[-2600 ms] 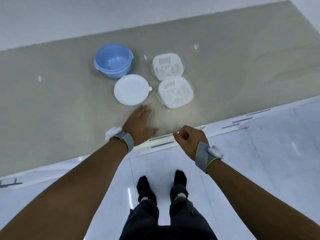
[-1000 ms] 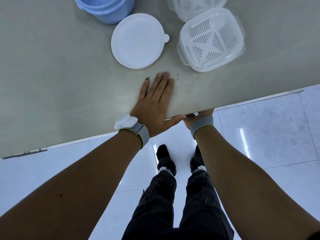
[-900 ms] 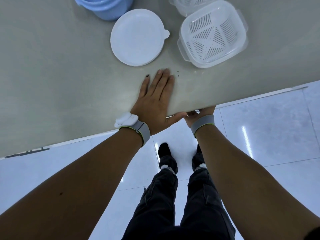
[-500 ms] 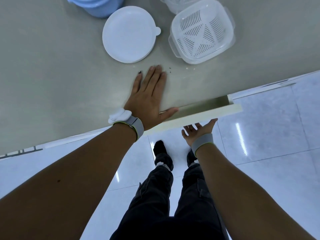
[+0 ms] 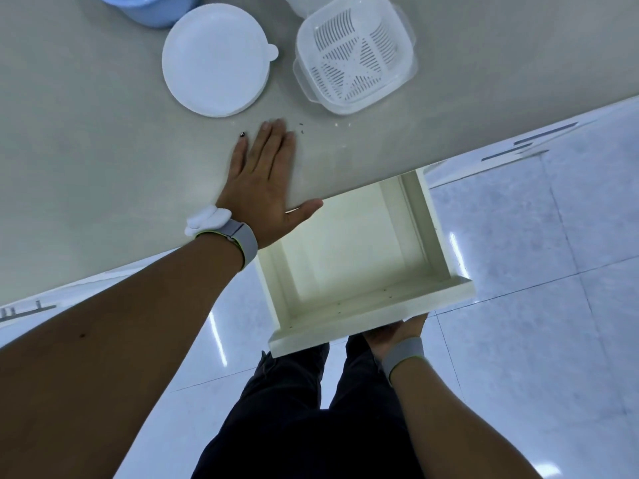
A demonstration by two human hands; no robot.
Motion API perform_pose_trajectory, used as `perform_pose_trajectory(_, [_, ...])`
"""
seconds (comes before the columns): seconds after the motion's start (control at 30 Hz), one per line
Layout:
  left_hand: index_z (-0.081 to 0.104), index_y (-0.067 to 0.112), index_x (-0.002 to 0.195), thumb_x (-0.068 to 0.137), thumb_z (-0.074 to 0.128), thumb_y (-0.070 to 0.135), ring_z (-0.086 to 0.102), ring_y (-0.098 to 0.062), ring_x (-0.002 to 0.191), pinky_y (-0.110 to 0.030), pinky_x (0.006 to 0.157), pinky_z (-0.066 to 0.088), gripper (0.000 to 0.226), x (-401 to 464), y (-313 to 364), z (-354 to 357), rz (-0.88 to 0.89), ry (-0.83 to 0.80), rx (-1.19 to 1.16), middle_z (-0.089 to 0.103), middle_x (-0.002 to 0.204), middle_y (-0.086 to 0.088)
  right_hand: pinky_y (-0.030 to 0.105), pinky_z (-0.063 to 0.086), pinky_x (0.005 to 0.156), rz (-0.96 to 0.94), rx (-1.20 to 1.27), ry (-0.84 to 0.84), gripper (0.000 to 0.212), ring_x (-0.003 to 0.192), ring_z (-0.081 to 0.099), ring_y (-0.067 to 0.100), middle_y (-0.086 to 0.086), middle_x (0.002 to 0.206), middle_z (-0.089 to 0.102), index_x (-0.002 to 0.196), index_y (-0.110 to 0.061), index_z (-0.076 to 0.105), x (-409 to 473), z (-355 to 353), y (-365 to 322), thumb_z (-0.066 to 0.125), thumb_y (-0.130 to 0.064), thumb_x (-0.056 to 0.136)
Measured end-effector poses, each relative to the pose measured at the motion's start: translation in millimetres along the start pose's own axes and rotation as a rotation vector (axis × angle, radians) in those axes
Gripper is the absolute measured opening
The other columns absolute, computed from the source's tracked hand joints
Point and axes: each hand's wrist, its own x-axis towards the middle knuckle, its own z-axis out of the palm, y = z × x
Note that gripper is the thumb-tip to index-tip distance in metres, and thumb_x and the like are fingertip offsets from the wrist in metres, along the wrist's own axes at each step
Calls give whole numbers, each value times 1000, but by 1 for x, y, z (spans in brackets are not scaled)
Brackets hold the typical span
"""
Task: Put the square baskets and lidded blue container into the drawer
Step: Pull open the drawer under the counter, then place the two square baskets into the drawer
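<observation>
Drawer [image 5: 349, 257] stands open and empty. My left hand [image 5: 266, 181] lies flat, fingers together, on the counter [image 5: 86, 150]. My right hand [image 5: 394, 331] cups under the drawer front; grip hidden. Square basket [image 5: 354, 53], white lid [image 5: 216, 58] and blue container [image 5: 152, 8] wait on top: nothing stowed yet.

Bright, floor [image 5: 518, 236] glare, edges seemingly warped
</observation>
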Motion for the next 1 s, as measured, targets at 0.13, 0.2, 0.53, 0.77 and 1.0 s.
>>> perform_pose_trajectory(0.13, [19, 4, 154, 90, 36, 74, 11, -28, 153, -54, 123, 8, 97, 1, 1, 1, 0, 2, 5, 17, 164, -17, 69, 47, 96, 6, 12, 35, 83, 112, 62, 46, 17, 116, 71, 117, -19, 73, 2, -8, 2, 60, -78, 60])
perform_pose_trajectory(0.2, [19, 3, 154, 89, 36, 74, 12, -29, 153, -55, 122, 8, 97, 1, 0, 0, -1, 3, 4, 17, 164, -17, 67, 50, 93, -30, 25, 63, 77, 98, 67, 41, 13, 96, 74, 107, -17, 75, 1, -6, 2, 59, -77, 62])
perform_pose_trajectory(0.53, [22, 6, 153, 87, 39, 75, 12, -28, 153, -55, 122, 11, 97, 1, -2, 2, 0, 21, -41, 20, 164, -15, 42, 51, 95, -109, -254, 354, 38, 93, 65, 30, 9, 105, 67, 100, -12, 64, -21, -5, -10, 44, -44, 95])
perform_pose_trajectory(0.77, [33, 8, 149, 88, 43, 69, 18, -27, 151, -51, 123, 10, 87, 3, 2, -6, -67, 14, -213, 28, 161, -14, 44, 50, 64, -374, -616, 389, 32, 61, 57, 30, 11, 70, 61, 75, -13, 56, -65, 45, -19, 53, -40, 91])
perform_pose_trajectory(1.0, [51, 11, 132, 89, 48, 58, 47, -32, 125, -48, 109, 34, 63, 27, 31, -31, -378, 187, -505, 56, 133, -11, 19, 43, 58, -1145, -979, 15, 25, 57, 52, 3, -7, 65, 58, 72, -25, 50, -131, 154, -54, 60, -43, 86])
